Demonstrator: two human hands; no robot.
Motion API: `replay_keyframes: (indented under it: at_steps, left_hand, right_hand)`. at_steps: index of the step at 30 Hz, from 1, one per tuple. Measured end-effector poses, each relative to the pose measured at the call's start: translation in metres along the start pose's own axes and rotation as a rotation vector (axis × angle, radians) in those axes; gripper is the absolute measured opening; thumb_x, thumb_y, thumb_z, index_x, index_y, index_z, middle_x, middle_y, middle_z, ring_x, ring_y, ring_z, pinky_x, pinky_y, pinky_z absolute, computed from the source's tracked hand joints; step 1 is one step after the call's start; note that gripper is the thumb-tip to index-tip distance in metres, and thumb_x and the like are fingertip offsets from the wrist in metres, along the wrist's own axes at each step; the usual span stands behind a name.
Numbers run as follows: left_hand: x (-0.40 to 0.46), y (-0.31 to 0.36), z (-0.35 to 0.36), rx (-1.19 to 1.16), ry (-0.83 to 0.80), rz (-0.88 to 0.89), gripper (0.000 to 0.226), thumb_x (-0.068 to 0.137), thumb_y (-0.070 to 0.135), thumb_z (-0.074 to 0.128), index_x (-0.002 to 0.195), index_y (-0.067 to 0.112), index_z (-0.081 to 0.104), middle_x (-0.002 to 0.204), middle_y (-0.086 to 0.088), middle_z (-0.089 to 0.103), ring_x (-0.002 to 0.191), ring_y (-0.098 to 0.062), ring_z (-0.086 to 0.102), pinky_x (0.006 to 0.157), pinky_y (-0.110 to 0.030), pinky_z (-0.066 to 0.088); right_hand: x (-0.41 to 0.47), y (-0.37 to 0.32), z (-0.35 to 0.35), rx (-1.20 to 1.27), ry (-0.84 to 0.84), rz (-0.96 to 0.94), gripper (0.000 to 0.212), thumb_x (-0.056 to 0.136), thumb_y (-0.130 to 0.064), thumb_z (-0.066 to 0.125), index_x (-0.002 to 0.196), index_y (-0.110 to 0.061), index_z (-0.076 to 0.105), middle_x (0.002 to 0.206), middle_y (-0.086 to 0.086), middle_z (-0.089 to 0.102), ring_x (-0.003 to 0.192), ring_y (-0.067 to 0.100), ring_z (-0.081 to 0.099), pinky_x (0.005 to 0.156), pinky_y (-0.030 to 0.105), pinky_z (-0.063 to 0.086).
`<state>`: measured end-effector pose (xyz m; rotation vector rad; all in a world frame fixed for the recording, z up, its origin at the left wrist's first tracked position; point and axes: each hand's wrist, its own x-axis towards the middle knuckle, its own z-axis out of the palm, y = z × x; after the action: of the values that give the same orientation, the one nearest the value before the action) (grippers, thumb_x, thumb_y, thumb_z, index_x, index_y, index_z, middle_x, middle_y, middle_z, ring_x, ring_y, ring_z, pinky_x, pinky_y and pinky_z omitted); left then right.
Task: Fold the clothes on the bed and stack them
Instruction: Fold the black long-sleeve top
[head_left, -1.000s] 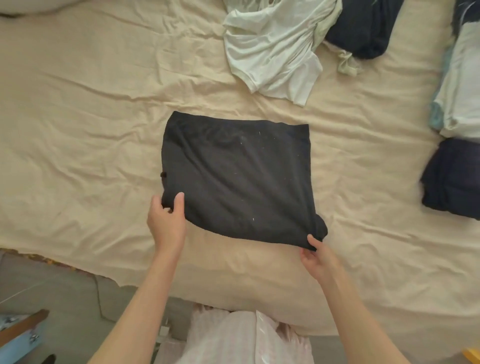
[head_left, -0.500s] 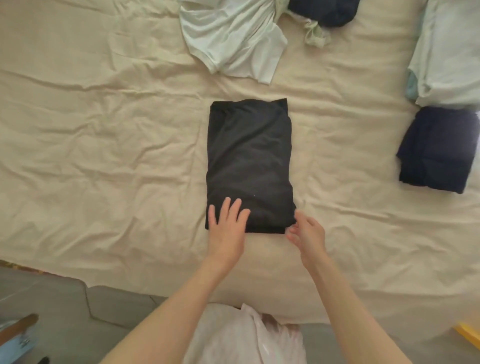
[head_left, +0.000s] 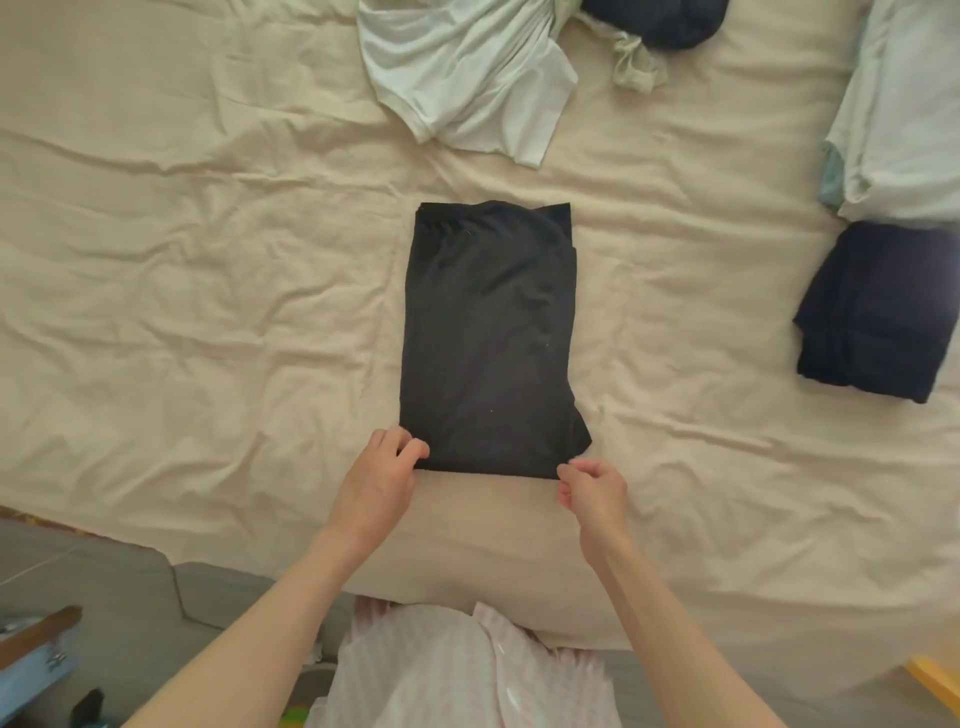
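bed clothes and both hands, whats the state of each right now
black garment: folded into a narrow rectangle, flat on the bed sheet
left hand: pinching its near left corner
right hand: pinching its near right corner
white shirt: crumpled, unfolded
navy garment: folded
pale garment: folded

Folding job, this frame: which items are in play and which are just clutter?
In play:
- black garment, folded narrow, near corners pinched by left hand and right hand
- crumpled pale shirt, unfolded
- folded navy piece
- folded pale stack
- dark bundle at the top edge

Lying about:
- blue item on the floor
- yellow object
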<state>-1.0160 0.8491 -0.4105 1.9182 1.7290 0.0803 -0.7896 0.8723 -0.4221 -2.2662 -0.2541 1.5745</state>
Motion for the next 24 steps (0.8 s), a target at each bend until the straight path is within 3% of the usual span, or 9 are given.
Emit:
replay_keyframes:
  at_steps: [2, 4, 6, 8, 12, 16, 20, 24]
  left_hand:
    - [-0.001, -0.001, 0.007, -0.185, 0.0, -0.115, 0.028, 0.074, -0.016, 0.058, 0.095, 0.0, 0.066, 0.101, -0.012, 0.054, 0.094, -0.025, 0.053, 0.079, -0.026, 0.047]
    - [0.006, 0.004, 0.01, -0.494, 0.092, -0.433, 0.03, 0.085, -0.003, 0.056, 0.112, 0.009, 0.058, 0.117, -0.001, 0.043, 0.109, -0.016, 0.047, 0.09, -0.012, 0.036]
    - [0.017, 0.007, 0.011, -0.797, 0.102, -0.756, 0.041, 0.091, 0.014, 0.059, 0.13, 0.013, 0.044, 0.124, 0.005, 0.039, 0.115, -0.011, 0.045, 0.097, -0.02, 0.038]
    - [0.028, 0.005, 0.013, -0.98, 0.013, -0.919, 0.046, 0.091, 0.02, 0.061, 0.132, 0.011, 0.042, 0.122, 0.001, 0.052, 0.11, -0.014, 0.053, 0.094, -0.028, 0.043]
    - [0.032, -0.002, 0.01, -1.149, -0.077, -1.036, 0.024, 0.09, 0.009, 0.059, 0.114, 0.005, 0.058, 0.109, -0.01, 0.066, 0.093, -0.019, 0.065, 0.085, -0.033, 0.052]
    - [0.001, -0.001, -0.007, -1.436, -0.306, -1.145, 0.017, 0.09, 0.003, 0.056, 0.106, 0.003, 0.062, 0.105, -0.009, 0.069, 0.094, -0.019, 0.064, 0.068, -0.029, 0.053]
    - [-0.025, 0.004, -0.037, -1.406, -0.501, -1.211, 0.026, 0.083, 0.011, 0.067, 0.106, 0.002, 0.063, 0.102, -0.01, 0.068, 0.092, -0.022, 0.063, 0.067, -0.03, 0.054]
    - [0.005, 0.005, -0.076, -1.471, -0.411, -1.118, 0.028, 0.08, 0.026, 0.068, 0.102, 0.01, 0.063, 0.081, -0.007, 0.069, 0.073, -0.02, 0.065, 0.064, -0.029, 0.057]
  right_hand:
    - [0.001, 0.005, 0.001, 0.011, -0.006, 0.084, 0.017, 0.092, -0.016, 0.058, 0.082, -0.002, 0.056, 0.074, 0.019, 0.051, 0.066, 0.027, 0.056, 0.064, 0.032, 0.052]
    - [0.005, 0.005, 0.006, 0.041, -0.005, 0.131, 0.041, 0.093, -0.034, 0.057, 0.097, 0.007, 0.058, 0.092, 0.029, 0.057, 0.087, 0.036, 0.062, 0.08, 0.04, 0.056]
    - [0.009, -0.002, 0.012, 0.107, -0.087, 0.145, 0.033, 0.091, -0.039, 0.059, 0.096, -0.006, 0.06, 0.1, 0.01, 0.063, 0.093, 0.026, 0.063, 0.077, 0.035, 0.054]
    - [0.013, -0.01, 0.019, 0.262, -0.175, 0.192, 0.015, 0.091, -0.025, 0.062, 0.1, -0.013, 0.059, 0.109, 0.005, 0.064, 0.101, 0.026, 0.063, 0.078, 0.033, 0.053]
    - [0.013, -0.017, 0.016, 0.386, -0.179, 0.278, 0.027, 0.088, -0.001, 0.059, 0.112, -0.011, 0.056, 0.111, 0.008, 0.064, 0.094, 0.024, 0.063, 0.068, 0.031, 0.051]
    - [-0.01, -0.01, -0.01, 0.263, -0.253, 0.372, 0.022, 0.086, -0.003, 0.059, 0.106, -0.014, 0.057, 0.099, 0.005, 0.066, 0.084, 0.02, 0.063, 0.062, 0.029, 0.049]
    - [-0.042, -0.01, -0.04, 0.206, -0.3, 0.449, 0.018, 0.081, -0.002, 0.064, 0.096, -0.009, 0.058, 0.082, 0.007, 0.065, 0.07, 0.02, 0.059, 0.053, 0.029, 0.049]
    - [-0.05, -0.061, -0.033, 0.272, -0.376, 0.321, 0.009, 0.086, -0.009, 0.064, 0.093, -0.009, 0.059, 0.08, 0.007, 0.066, 0.068, 0.02, 0.062, 0.054, 0.028, 0.052]
